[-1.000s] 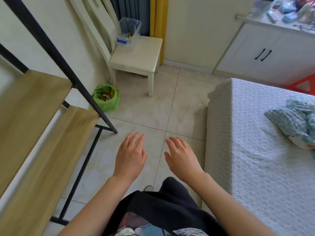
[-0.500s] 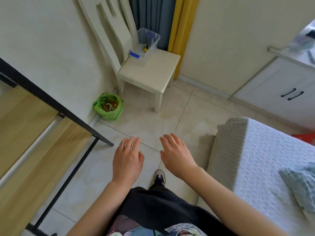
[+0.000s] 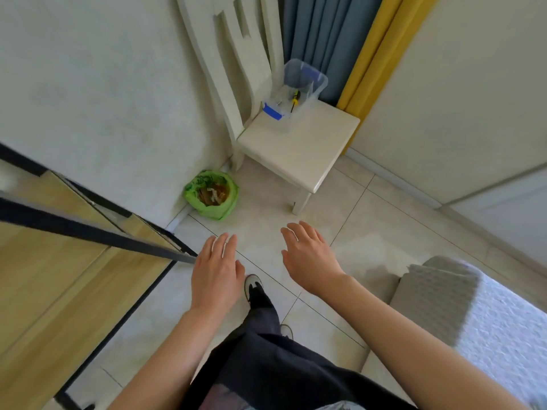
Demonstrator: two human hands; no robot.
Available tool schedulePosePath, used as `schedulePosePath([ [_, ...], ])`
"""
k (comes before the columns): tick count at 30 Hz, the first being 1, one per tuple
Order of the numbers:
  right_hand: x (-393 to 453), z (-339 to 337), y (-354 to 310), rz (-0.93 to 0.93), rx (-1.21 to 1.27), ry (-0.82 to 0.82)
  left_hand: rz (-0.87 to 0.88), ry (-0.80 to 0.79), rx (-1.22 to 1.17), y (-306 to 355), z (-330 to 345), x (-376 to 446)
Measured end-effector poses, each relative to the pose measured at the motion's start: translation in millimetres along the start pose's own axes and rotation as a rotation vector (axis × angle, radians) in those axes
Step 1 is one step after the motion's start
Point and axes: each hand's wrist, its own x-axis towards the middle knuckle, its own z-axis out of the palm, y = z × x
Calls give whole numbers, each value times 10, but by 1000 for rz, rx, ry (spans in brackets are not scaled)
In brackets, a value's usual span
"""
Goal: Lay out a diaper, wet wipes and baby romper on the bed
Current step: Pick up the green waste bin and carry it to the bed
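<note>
Head view looks down at a tiled floor [image 3: 266,220] with both bare hands held out, palms down, above it. At about 7 o'clock from the middle of the frame the left hand [image 3: 214,273] is spread flat with the fingers nearly together, and it has hold of nothing. At about 5 o'clock from the middle the right hand [image 3: 310,258] is likewise loose and open, fingers slightly curled downward, and it too is empty. Of the task's things only the bed [image 3: 485,318] shows, at 4 o'clock near the frame's right edge: one corner of it, covered in a white, finely textured spread whose side falls grey in shadow; nothing lies on the part that is visible. Between the forearms a dark trouser leg [image 3: 260,309] ends in a shoe [image 3: 252,284] with a pale toe, set on the tiles just right of the left hand. At 12 o'clock a cream wooden chair [image 3: 299,143] stands against the wall, with a clear plastic box [image 3: 296,90] with a blue clip resting on the back of its seat. At 10 o'clock from the hands a green bag [image 3: 211,195] of rubbish sits on the floor beside the chair leg. At 9 o'clock a black-framed wooden shelf [image 3: 59,255] fills the left side. Blue and yellow curtains [image 3: 340,39] hang behind the chair. No writing or label can be read anywhere.
</note>
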Motion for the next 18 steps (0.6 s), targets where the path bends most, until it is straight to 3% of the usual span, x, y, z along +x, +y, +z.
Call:
schedulePosePath([
  [12,1304,-116,104,-93,43,-35,-130,0,12,-336,-213,1072],
  [18,2025,-39,382,-292,-26,-139,-306,24,-26,-316,-98,1584],
])
